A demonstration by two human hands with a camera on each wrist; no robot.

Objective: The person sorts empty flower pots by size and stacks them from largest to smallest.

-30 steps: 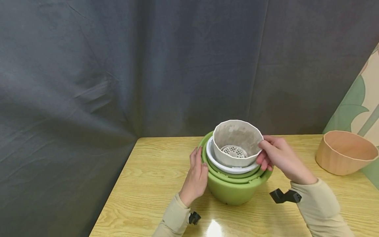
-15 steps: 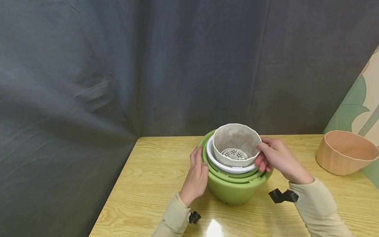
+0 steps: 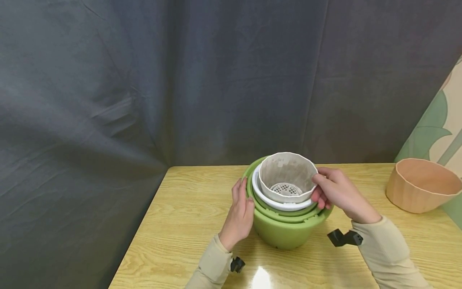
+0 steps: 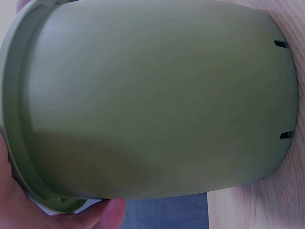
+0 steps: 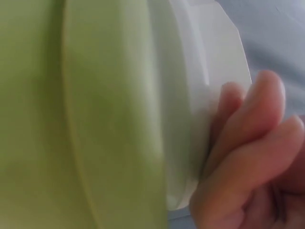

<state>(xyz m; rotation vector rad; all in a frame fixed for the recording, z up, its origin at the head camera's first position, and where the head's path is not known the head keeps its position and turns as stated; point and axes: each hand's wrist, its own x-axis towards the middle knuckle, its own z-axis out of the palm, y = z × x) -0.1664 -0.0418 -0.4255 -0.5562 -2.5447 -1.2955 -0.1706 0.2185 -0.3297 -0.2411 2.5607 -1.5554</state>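
A stack of nested flowerpots stands on the table in the head view. Outermost is a large green flowerpot [image 3: 283,235], with another green rim inside it. A white pot [image 3: 288,207] sits within these. On top, tilted slightly toward me, is an off-white faceted flowerpot [image 3: 286,170] with a grated, stained bottom. My left hand [image 3: 238,214] holds the large green pot's left rim; its fingertips [image 4: 113,213] show below the rim in the left wrist view. With thumb and fingers, my right hand [image 3: 337,190] pinches the faceted pot's right edge. The pots' lower parts are hidden inside one another.
A peach-coloured fluted flowerpot [image 3: 415,194] stands at the table's right side. The wooden table [image 3: 180,216] ends at a dark grey curtain [image 3: 234,80] behind and to the left. Patterned wallpaper [image 3: 440,124] is at far right.
The faceted flowerpot has sunk a little lower into the white pot, my right hand moving down and slightly left with it. My left hand stays on the green rim.
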